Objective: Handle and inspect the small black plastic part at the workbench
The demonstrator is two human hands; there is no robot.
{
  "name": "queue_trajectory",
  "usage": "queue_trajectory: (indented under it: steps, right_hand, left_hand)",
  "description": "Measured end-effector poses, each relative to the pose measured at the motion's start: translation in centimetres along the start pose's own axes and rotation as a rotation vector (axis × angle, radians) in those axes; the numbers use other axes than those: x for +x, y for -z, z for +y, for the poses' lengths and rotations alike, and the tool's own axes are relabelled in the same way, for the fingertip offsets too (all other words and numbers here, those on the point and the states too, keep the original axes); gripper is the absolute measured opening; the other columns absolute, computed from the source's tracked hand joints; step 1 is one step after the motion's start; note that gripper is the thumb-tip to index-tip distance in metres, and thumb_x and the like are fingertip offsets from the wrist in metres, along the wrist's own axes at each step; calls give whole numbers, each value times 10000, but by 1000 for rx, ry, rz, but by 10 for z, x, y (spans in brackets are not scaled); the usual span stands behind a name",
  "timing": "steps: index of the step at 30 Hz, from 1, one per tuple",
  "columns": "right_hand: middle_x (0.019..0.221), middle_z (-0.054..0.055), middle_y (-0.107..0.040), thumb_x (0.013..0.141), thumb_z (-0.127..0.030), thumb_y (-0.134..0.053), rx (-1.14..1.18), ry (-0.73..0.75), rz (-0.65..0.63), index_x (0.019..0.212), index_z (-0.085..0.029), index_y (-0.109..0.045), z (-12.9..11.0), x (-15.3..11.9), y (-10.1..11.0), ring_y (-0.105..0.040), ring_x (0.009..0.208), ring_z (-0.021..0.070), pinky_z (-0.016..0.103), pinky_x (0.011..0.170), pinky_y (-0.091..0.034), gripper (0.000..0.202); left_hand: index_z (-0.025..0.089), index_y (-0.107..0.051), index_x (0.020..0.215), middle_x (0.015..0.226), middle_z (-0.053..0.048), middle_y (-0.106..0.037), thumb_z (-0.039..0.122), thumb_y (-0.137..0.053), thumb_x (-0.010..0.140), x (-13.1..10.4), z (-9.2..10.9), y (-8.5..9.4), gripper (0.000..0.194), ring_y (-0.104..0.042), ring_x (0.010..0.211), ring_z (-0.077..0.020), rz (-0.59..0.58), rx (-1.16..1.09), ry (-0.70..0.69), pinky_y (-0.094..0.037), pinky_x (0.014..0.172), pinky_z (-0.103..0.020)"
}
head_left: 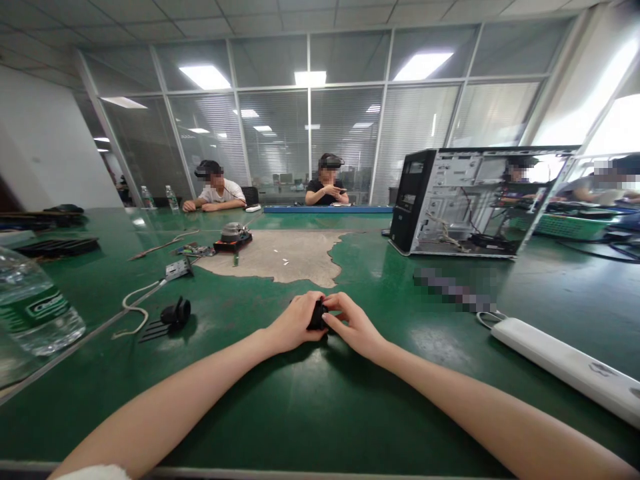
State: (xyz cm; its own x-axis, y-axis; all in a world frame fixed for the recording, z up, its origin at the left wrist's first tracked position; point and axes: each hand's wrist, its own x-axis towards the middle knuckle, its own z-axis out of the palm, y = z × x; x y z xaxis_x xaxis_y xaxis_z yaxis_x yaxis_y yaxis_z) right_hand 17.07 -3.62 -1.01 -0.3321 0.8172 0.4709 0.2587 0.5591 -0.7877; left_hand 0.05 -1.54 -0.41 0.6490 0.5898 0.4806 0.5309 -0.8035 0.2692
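Both of my hands meet over the green table [280, 413], around a small black part [318, 316] whose kind I cannot make out. My left hand [299, 321] is closed on the part from the left, its fingers curled over the far side. From the right, my right hand [353, 325] pinches the same part between thumb and fingers. Most of the part is hidden by the fingers. To the left of my hands lies a black plastic piece [175, 315] with a round end and several thin prongs.
An opened computer case [415, 200] stands at the right, with a white power strip [565, 367] nearer me. A water bottle [35, 307] is at the left. Beyond my hands are a cooler-like part [233, 235] and a metal bracket with cable [179, 268]. People sit across the table.
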Motion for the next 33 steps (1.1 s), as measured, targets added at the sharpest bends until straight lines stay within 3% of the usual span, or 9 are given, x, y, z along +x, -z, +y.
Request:
queue_trajectory:
  steps: [5, 8, 14, 18, 22, 28, 33]
  right_hand:
    - [976, 49, -529, 786, -251, -500, 41, -71, -11, 983, -202, -448, 3, 1, -2, -557, 909, 167, 287, 681, -506, 209]
    - [934, 44, -543, 805, -248, -473, 32, -83, -66, 1012, -201, -438, 2, -1, -1, -573, 813, 146, 302, 677, -514, 215]
    - [1024, 55, -494, 780, -215, -509, -75, 104, -20, 969, -210, -492, -3, -5, 2, -514, 956, 168, 287, 723, -505, 190]
    - [983, 53, -522, 783, -219, -504, -35, 19, 2, 987, -204, -454, 3, -3, 0, -543, 934, 170, 285, 688, -511, 211]
    - [946, 41, -545, 800, -239, -484, 24, -50, -64, 999, -199, -427, 5, -2, 0, -582, 817, 143, 294, 670, -520, 211]
    - [1014, 53, -501, 768, -229, -525, -71, 100, -6, 953, -211, -493, -3, -5, 1, -521, 948, 167, 284, 708, -511, 188]
    - [970, 46, -515, 787, -229, -498, -25, -13, -17, 995, -205, -440, 2, -2, -1, -557, 876, 154, 282, 671, -517, 218]
  left_hand:
    - [176, -296, 1176, 1105, -100, -462, 264, -614, 693, 0, 0, -1, 585, -471, 986, -244, 11, -12, -16, -376, 864, -395]
    - [174, -304, 1169, 1093, -98, -463, 256, -615, 689, 0, 0, 0, 578, -472, 975, -242, 5, -6, -14, -384, 854, -392]
    - [166, -320, 1145, 1074, -93, -468, 208, -621, 665, -2, 2, 1, 568, -462, 975, -236, 11, 6, -42, -377, 858, -382]
    - [163, -317, 1145, 1067, -96, -474, 246, -610, 687, -2, 2, 0, 550, -464, 970, -237, 17, 26, -44, -376, 850, -383]
    - [170, -317, 1144, 1060, -92, -479, 270, -606, 692, -2, 1, -1, 546, -454, 987, -244, 27, 74, -44, -359, 863, -399]
    - [170, -326, 1129, 1069, -89, -478, 236, -625, 661, -3, 1, 0, 559, -448, 992, -244, 21, 102, -43, -348, 867, -399]
    - [166, -327, 1131, 1063, -94, -480, 268, -611, 685, -2, 1, 0, 539, -450, 983, -246, 18, 108, -37, -356, 851, -397]
